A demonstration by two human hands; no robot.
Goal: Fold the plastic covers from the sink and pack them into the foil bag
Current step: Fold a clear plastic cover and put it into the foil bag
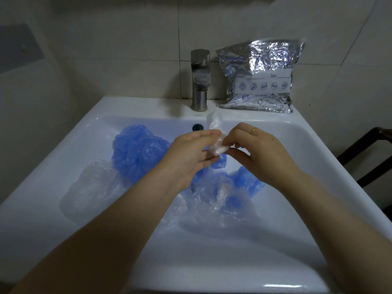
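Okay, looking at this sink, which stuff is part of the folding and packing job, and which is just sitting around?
Part of the job:
- clear cover, pinched by left hand and right hand
- blue covers in the sink
- clear covers in the sink
- foil bag on the ledge

Just there:
- faucet
- dark chair at right
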